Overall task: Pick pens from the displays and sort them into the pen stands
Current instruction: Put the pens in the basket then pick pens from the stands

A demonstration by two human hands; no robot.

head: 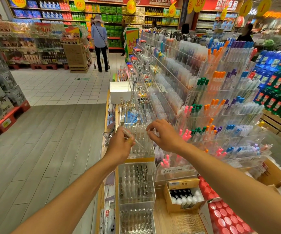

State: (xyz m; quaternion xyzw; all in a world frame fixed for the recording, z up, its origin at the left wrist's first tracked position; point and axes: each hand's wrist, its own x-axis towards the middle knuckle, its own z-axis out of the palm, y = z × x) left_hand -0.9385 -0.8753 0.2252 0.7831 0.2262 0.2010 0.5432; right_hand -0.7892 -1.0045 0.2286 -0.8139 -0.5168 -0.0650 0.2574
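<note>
Up close, left hand (pixel 119 144) pinching clear pen (pixel 133 138) tilted over clear pen stand (pixel 140 149) at worktop edge, right hand (pixel 165 134) just beside, fingers curled, grip unclear, tiered pen displays (pixel 221 105) to the right.

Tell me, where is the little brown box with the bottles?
The cardboard box of bottles sits low in the head view, on the wooden shelf right of the clear pen stand, below the right hand.

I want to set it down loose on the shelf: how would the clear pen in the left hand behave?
The clear pen looks thin, straight and rigid, so probably stiff and light. Its round smooth barrel would likely roll, and may feel slippery. The left hand pinches it tilted over the clear pen stand, whose slots should keep it upright.
</note>
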